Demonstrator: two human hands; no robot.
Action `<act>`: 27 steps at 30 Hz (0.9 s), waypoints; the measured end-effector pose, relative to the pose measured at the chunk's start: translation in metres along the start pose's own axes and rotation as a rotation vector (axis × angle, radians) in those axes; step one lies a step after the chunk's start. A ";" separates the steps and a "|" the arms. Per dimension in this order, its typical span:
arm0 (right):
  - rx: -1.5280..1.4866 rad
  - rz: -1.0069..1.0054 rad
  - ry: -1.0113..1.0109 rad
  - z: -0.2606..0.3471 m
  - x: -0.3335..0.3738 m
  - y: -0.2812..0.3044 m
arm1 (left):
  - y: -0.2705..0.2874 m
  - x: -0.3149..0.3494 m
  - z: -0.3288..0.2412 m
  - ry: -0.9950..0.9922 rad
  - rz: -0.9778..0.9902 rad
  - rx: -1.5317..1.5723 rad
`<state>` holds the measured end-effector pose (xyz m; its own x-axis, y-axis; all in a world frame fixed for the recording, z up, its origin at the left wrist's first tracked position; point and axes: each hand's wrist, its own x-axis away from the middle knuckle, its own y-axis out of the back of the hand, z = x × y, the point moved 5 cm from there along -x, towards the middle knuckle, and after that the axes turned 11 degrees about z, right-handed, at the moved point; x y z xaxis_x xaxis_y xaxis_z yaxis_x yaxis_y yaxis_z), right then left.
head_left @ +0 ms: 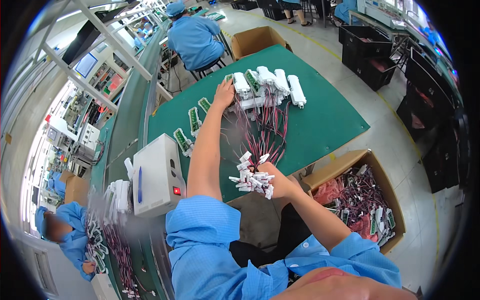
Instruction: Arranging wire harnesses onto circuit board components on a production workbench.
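Observation:
My right hand [277, 181] is closed round a bunch of red and black wires [265, 135], just over the table's near edge. Their white plug connectors [252, 175] fan out beside its fingers. The wires run up to a pile of long white plastic modules [267, 77], some with a green circuit board [251, 82] showing. My left hand [225, 94] reaches to the left end of this pile. Its fingers grip the edge of a white module with a green board [229, 78]; their tips are partly hidden. Left of that forearm, several separate modules [194, 120] lie in a slanting row.
A grey metal box with a lit red switch [176, 191] and a blue pen [140, 185] stands left. An open carton [395, 212] of wired modules is at right. Black crates [367, 55] line the floor beyond. Co-workers sit at the far end [195, 40] and lower left [75, 225].

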<state>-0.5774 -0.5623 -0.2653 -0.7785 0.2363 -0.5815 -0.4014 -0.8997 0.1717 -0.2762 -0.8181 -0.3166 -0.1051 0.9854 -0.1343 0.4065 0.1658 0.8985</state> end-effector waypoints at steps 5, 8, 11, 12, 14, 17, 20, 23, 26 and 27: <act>0.071 0.020 -0.024 -0.012 0.013 0.017 | -0.008 0.021 -0.061 -0.240 0.208 0.149; 0.122 0.051 -0.099 -0.014 0.006 0.009 | 0.010 0.044 -0.077 -0.420 0.253 0.331; 0.184 0.060 -0.073 -0.014 -0.001 0.003 | 0.004 0.047 -0.101 -0.501 0.208 0.310; 0.185 0.067 -0.079 -0.016 0.000 0.000 | -0.005 0.046 -0.106 -0.458 0.240 0.489; 0.147 -0.002 -0.015 -0.015 0.001 -0.002 | -0.011 0.045 -0.109 -0.417 0.270 0.678; 0.241 0.097 -0.060 -0.021 0.003 -0.006 | 0.008 0.041 -0.081 -0.230 -0.007 0.112; 0.136 0.016 -0.223 -0.023 0.018 0.012 | 0.002 0.039 -0.085 0.059 0.468 -0.380; 0.030 0.032 -0.145 -0.015 -0.004 -0.009 | 0.035 0.059 0.011 -0.199 0.325 -0.790; 0.192 0.033 -0.068 -0.013 0.002 0.003 | 0.028 0.063 -0.018 -0.213 0.301 -0.213; 0.191 0.034 -0.071 -0.009 0.002 0.002 | 0.028 0.061 -0.039 -0.269 0.222 -0.090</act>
<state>-0.5749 -0.5667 -0.2732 -0.8224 0.2383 -0.5166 -0.4532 -0.8233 0.3418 -0.3067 -0.7549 -0.2839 0.2248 0.9741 -0.0258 0.3096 -0.0463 0.9497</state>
